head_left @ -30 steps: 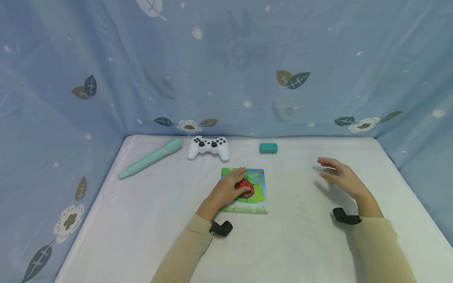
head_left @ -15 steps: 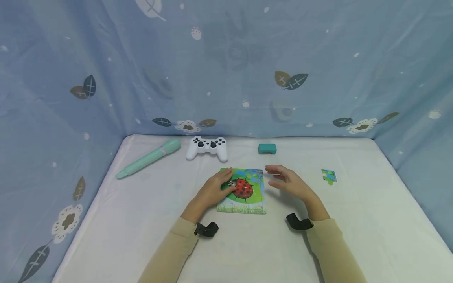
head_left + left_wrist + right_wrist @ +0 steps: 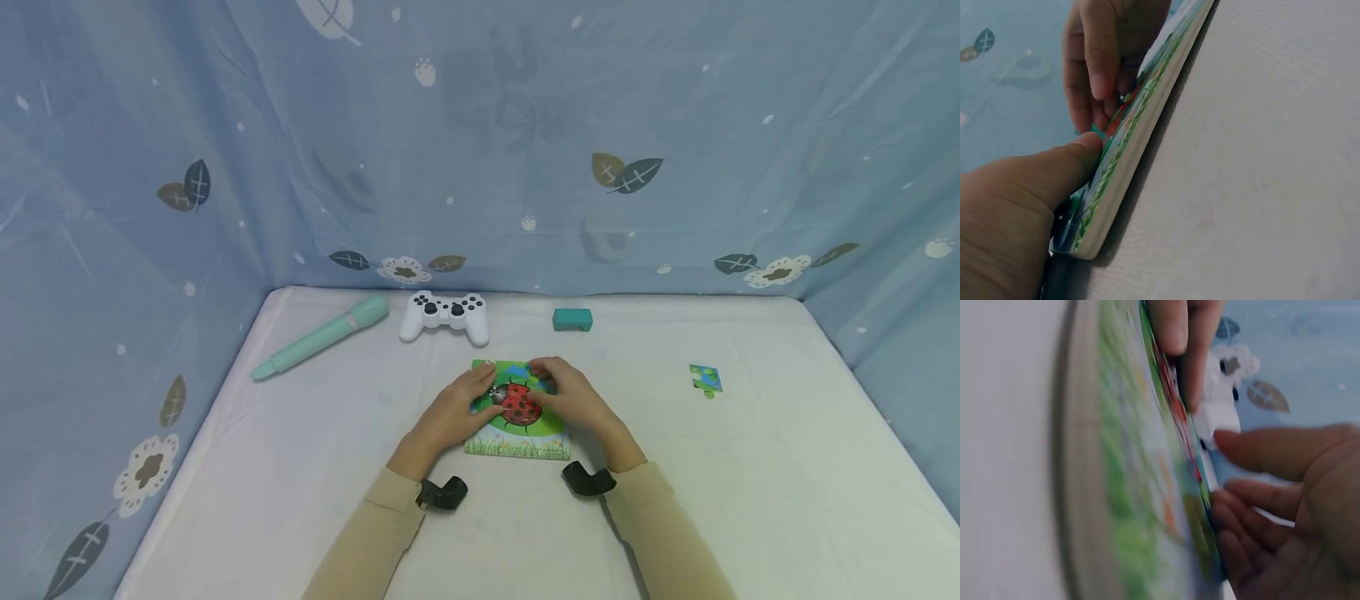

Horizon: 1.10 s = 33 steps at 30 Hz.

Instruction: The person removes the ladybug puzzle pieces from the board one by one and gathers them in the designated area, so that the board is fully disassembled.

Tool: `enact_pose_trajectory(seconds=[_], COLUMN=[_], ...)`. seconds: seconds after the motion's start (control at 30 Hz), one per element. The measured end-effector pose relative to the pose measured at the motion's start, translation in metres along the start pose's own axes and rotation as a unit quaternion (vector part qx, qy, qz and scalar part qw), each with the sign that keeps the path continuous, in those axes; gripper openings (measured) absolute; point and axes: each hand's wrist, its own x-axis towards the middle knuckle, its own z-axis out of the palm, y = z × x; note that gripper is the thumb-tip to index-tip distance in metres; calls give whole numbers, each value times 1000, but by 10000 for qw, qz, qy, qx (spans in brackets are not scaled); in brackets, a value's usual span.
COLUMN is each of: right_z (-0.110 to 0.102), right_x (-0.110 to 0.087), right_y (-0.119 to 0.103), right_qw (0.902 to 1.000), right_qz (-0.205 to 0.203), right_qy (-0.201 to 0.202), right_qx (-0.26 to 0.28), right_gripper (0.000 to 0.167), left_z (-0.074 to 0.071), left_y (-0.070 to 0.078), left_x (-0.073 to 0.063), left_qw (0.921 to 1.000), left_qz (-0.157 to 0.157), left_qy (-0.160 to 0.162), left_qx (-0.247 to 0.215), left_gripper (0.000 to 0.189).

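A ladybird jigsaw puzzle (image 3: 517, 433) lies flat on the white table, its frame edge thick and pale in the left wrist view. My left hand (image 3: 450, 410) rests on its left side, with the thumb (image 3: 1079, 159) lying on the picture. Over the upper right part of the puzzle is my right hand (image 3: 573, 396). Its fingers are loosely bent and its thumb (image 3: 1260, 450) stands apart from them, with nothing between. In the right wrist view its fingertips come right at the picture surface. A loose puzzle piece (image 3: 707, 380) lies to the right of the puzzle.
Along the back of the table lie a mint-green pen-shaped stick (image 3: 322, 337), a white game controller (image 3: 445, 317) and a teal block (image 3: 572, 319). A blue patterned curtain (image 3: 480, 167) encloses the back and sides of the white tabletop (image 3: 300, 467).
My right hand has moved left, away from the loose puzzle piece, and come over the puzzle. The left hand has slid a little left, uncovering more of the ladybird.
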Motion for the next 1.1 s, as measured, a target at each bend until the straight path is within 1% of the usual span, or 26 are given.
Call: enact_pose_trajectory(seconds=[0.13,0.27,0.57,0.8,1.1], right_z=[9,13,16,16,18], right_x=[2,3,3,2,2], right_y=[0,2,2,0,2], right_qw=[9990,9979,9984,9980,9952], right_qz=[-126,-129,-164,-128,-402], right_qy=[256,403,357,390,672], right_qx=[-350,-480,-410,-480,-587], right_gripper=[48,48,51,54,48], left_z=[-3,-4,-3,-3,-2], left_y=[1,1,0,0,0], left_x=[1,1,0,1,1], left_qw=[9999,9999,9999,9997,9996], left_qz=[-31,-85,-134,-158,-188], left_qy=[-39,-91,-108,-198,-223], left_qx=[99,49,16,20,55], left_gripper=[64,64,65,64,65])
